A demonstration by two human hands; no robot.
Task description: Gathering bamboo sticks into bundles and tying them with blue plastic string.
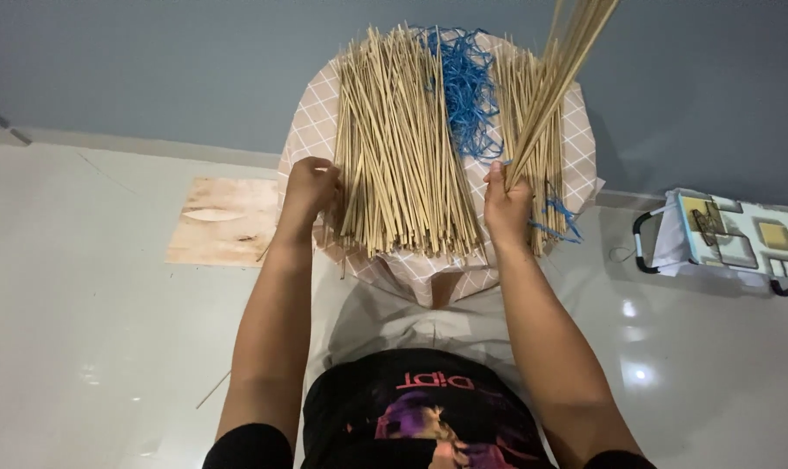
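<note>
Sticks (403, 148), thin and pale, lay in a thick pile across a small surface (311, 130) covered with a pink checked cloth, seen from the head camera looking down. The pile ran lengthwise away from the person, its near ends hanging just over the front edge. A tangle of blue string (465, 87) sat on top of the pile toward the far side, and a few blue strands trailed down at the right edge.

The left hand (310, 193) rested against the left side of the pile near its front end, fingers curled onto the outer sticks. The right hand (505, 204) was clamped around the lower end of a separate bundle of sticks (555, 74), which rose steeply up and to the right, out of the top of the picture. The two hands were well apart, one on each side of the pile.

On the glossy white floor (81, 347) a flat brown board (225, 221) lay to the left of the surface. To the right stood a box (741, 239) with a black handle; what it contained could not be told.
</note>
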